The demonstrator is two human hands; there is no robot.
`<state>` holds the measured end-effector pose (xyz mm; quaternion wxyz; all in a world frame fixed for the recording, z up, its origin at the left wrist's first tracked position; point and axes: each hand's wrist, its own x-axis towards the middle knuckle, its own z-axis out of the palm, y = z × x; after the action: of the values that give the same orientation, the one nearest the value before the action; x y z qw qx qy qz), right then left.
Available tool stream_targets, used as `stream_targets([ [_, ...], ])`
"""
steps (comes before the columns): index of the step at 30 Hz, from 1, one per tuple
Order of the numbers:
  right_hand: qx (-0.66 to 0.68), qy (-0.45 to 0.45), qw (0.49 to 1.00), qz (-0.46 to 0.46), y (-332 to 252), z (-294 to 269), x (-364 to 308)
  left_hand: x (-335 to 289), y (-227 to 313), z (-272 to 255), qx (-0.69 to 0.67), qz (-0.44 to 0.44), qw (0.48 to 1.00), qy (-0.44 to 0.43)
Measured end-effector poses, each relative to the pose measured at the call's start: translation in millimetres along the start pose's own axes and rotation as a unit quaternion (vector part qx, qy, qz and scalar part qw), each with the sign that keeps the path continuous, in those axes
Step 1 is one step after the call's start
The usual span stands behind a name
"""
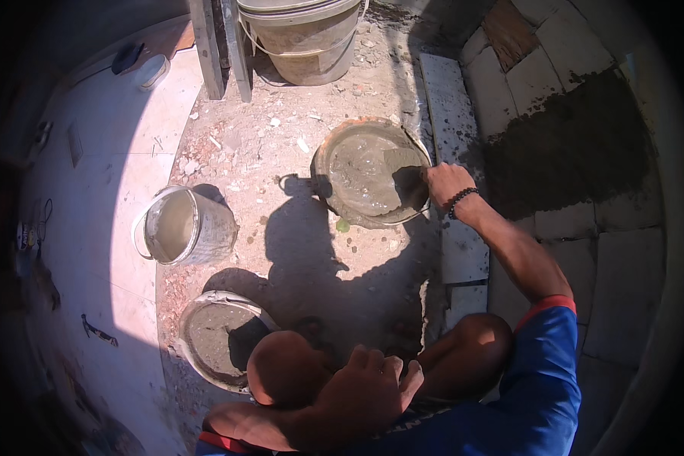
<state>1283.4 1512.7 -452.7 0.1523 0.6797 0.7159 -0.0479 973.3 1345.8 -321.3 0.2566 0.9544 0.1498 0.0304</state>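
Note:
My right hand (450, 187), with a dark beaded bracelet at the wrist, is closed on a trowel whose blade (401, 161) is grey with mortar; its handle is hidden in my fist. The blade lies at the right side of a round basin (321, 163) of wet grey mortar (357, 171). Over my knees, my left hand (363, 391) hangs loosely bent, thumb apart, with nothing visible in it. A second mortar tub (190, 338) stands by my left knee (285, 372), which covers part of it.
A tilted white bucket (219, 232) stands left of the basin. Farther off are a large lidded bucket (308, 45) and wooden posts (235, 53). On the right, dark mortar (570, 144) covers part of the tiled surface (627, 266) beside a pale board (463, 251). A hammer (99, 332) lies left.

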Motion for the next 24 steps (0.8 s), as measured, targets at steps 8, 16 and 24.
stream_targets([
  [8,0.212,-0.040,0.976,-0.032,-19,20,2,0,6,0,-0.008,0.011,1.000,0.003],
  [16,0.279,-0.022,0.960,-0.012,-1,32,-26,9,7,3,-0.007,0.029,1.000,-0.007],
  [24,0.275,0.052,0.960,0.008,12,73,-52,-5,8,0,-0.031,-0.029,0.998,-0.039],
])
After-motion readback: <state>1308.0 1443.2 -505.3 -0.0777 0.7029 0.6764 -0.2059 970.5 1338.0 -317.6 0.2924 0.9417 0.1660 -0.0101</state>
